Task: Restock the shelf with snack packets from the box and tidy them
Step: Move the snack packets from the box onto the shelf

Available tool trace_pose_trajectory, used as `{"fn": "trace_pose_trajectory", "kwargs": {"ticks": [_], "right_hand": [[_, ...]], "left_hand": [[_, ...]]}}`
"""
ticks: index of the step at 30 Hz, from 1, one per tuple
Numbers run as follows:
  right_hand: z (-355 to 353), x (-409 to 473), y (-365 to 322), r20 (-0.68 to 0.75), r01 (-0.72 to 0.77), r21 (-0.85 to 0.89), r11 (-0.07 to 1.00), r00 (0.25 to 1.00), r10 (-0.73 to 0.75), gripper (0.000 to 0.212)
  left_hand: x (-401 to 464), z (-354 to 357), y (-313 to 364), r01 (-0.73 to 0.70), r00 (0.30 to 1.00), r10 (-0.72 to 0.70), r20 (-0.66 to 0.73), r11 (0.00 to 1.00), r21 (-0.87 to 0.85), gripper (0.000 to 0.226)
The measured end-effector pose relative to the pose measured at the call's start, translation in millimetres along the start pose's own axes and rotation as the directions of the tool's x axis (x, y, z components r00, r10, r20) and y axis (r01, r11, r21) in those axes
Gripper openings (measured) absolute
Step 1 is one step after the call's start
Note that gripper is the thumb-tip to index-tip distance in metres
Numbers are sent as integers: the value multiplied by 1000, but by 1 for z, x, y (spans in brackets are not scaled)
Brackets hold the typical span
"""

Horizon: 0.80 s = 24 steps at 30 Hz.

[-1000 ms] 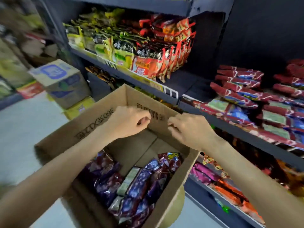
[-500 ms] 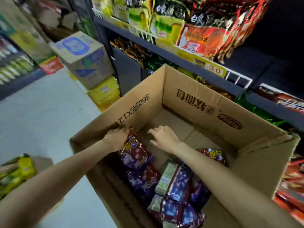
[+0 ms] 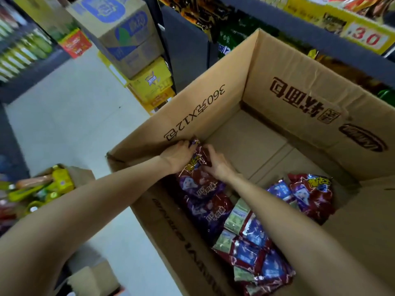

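A large open cardboard box point(image 3: 213, 99) stands in front of the shelf point(image 3: 333, 43). Several red and purple snack packets point(image 3: 256, 253) lie along its near side, and its far half shows bare cardboard floor. At the box's left inner wall, my left hand point(image 3: 178, 155) and my right hand point(image 3: 215, 163) both close on the top of one red and purple snack packet point(image 3: 197, 159), which stands on end on other packets. My forearms reach in over the near rim.
The shelf edge above the box carries a yellow price strip point(image 3: 367, 38) with packets behind it. Stacked cartons point(image 3: 126, 35) stand on the floor at the shelf's left end. A smaller box of yellow and green goods point(image 3: 42, 186) sits at lower left.
Both hands dropped from the box's far rim into the box. The left took the packet's top first; now the right hand has closed on it too. The view has tilted down.
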State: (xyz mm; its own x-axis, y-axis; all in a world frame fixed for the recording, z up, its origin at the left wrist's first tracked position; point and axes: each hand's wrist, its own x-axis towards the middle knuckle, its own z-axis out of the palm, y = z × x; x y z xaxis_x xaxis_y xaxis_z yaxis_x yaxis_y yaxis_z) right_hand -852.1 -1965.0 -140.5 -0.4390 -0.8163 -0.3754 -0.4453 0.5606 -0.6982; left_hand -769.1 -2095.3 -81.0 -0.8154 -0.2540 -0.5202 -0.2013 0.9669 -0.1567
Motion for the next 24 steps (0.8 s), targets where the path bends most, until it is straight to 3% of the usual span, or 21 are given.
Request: {"fn": "trace_pose_trajectory", "kwargs": {"ticks": [6, 8, 10, 13, 17, 20, 24], "right_hand": [[-24, -16, 5, 0, 53, -29, 998, 999, -53, 51], [-38, -25, 8, -35, 69, -27, 997, 997, -69, 33], [-55, -36, 12, -72, 72, -107, 992, 994, -80, 30], [-81, -58, 17, -90, 108, -336, 936, 985, -146, 35], [-121, -93, 11, -120, 127, -587, 800, 963, -242, 33], [-156, -130, 3, -208, 92, -606, 790, 941, -268, 29], [-197, -184, -5, -422, 56, -457, 888, 865, -271, 22]], "left_hand": [[-4, -10, 11, -161, 968, 191, -164, 971, 179, 49], [-7, -14, 17, -196, 954, 227, -195, 967, 165, 49], [-8, -22, 22, -208, 953, 230, -198, 970, 125, 51], [-10, -35, 29, -198, 946, 208, -249, 978, 67, 61], [-17, -54, 32, -270, 914, 168, -369, 931, -245, 59], [-30, -73, 37, -275, 875, 58, -481, 877, -394, 55], [-56, -102, 50, -318, 731, -48, -680, 859, -402, 51]]}}
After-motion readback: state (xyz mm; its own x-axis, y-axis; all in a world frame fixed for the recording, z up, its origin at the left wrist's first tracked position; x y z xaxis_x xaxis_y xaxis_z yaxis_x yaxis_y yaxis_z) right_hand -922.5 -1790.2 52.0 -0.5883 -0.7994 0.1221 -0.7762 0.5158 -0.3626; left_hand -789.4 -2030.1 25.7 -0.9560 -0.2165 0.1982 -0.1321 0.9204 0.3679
